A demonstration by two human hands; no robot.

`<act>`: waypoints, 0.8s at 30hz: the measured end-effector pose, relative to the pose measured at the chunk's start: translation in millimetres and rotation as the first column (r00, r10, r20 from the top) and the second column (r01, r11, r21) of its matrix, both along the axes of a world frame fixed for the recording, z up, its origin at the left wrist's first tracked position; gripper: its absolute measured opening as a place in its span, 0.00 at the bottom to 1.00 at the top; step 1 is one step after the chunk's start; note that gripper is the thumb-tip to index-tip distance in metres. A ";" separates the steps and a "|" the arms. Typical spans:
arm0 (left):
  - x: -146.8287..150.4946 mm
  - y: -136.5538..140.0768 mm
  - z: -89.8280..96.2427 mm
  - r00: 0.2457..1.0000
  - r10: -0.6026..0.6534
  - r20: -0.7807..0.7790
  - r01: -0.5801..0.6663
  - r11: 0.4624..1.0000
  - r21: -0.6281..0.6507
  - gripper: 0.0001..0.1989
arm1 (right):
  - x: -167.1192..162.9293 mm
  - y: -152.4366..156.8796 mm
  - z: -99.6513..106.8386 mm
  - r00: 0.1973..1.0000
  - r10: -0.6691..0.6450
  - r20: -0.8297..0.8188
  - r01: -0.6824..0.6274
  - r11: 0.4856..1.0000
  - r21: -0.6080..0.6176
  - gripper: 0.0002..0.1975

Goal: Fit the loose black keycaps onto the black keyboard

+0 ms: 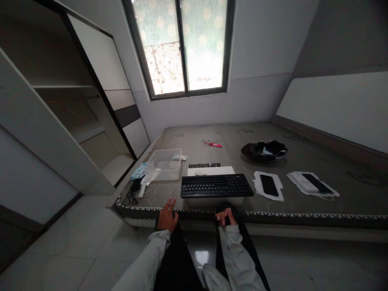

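Observation:
My left hand (168,217) rests over my left knee by the bed's front edge, palm down. Its fingers are spread and hold nothing. Over the other knee lies my right hand (226,217), with loosely bent fingers somewhat apart; no held thing shows. Just beyond both hands, a black keyboard (216,186) lies on the mattress. Its near side sits over a pale flat thing. Behind it is a white notebook (209,170) with black binding loops along the far edge, partly covered by the keyboard. A small whitish thing on the notebook is too indistinct to name.
On the mattress (194,141), a clear plastic box (165,165) and blue-white packaging (138,171) stand left. A red packet (214,144) lies farther back. To the right are a dark cap (269,150), a black phone (269,185) and another phone (317,183) on white wrapping.

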State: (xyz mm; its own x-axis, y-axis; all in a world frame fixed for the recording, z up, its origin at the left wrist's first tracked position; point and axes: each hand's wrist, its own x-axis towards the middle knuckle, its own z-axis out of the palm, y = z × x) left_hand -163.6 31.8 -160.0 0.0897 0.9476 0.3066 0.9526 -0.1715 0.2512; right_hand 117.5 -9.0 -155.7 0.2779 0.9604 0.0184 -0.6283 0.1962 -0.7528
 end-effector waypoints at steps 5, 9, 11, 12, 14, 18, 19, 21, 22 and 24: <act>-4.6 7.6 -9.0 0.998 -0.033 0.058 0.032 0.999 0.008 0.33 | 16.6 45.5 8.2 1.000 0.008 0.017 -0.010 0.993 0.118 0.24; -7.0 15.8 -16.1 0.993 -0.061 0.099 0.063 0.998 -0.014 0.33 | 37.2 92.8 20.6 0.991 -0.067 0.112 0.047 0.983 0.176 0.24; -7.5 20.0 -16.9 0.991 -0.078 0.107 0.081 0.996 -0.025 0.33 | 47.2 114.7 25.9 0.992 -0.086 0.092 0.070 0.983 0.169 0.24; -7.7 22.2 -16.5 0.990 -0.097 0.107 0.101 0.994 -0.033 0.34 | 51.5 124.7 28.2 0.994 -0.087 0.066 0.075 0.983 0.166 0.24; -7.8 26.6 -15.1 0.984 -0.142 0.110 0.147 0.988 -0.045 0.34 | 58.0 143.3 32.4 0.995 -0.100 -0.001 0.099 0.983 0.153 0.24; -6.8 33.9 -11.7 0.978 -0.164 0.128 0.173 0.983 -0.064 0.35 | 61.5 174.4 39.4 0.993 -0.091 -0.077 0.095 0.994 0.046 0.25; -6.1 35.4 -11.1 0.978 -0.167 0.127 0.176 0.982 -0.070 0.35 | 60.8 180.4 40.8 0.994 -0.078 -0.083 0.079 0.997 0.013 0.25; -4.0 38.0 -10.3 0.975 -0.187 0.117 0.198 0.977 -0.082 0.35 | 58.7 189.0 42.8 0.995 -0.043 -0.088 0.040 0.998 -0.045 0.25; -2.7 39.3 -10.1 0.973 -0.201 0.113 0.211 0.974 -0.084 0.36 | 57.5 191.4 43.3 0.996 -0.023 -0.086 0.017 0.998 -0.068 0.26; 0.5 42.1 -10.3 0.965 -0.237 0.110 0.247 0.966 -0.082 0.37 | 55.3 191.9 43.4 0.996 0.006 -0.084 -0.015 0.995 -0.100 0.26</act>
State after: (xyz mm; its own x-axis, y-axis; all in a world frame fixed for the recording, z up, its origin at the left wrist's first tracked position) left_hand -163.1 74.0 -170.3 0.2937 0.9264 0.2356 0.8555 -0.3647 0.3676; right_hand 172.8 183.0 -112.3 0.2644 0.9591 -0.1011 -0.6911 0.1153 -0.7135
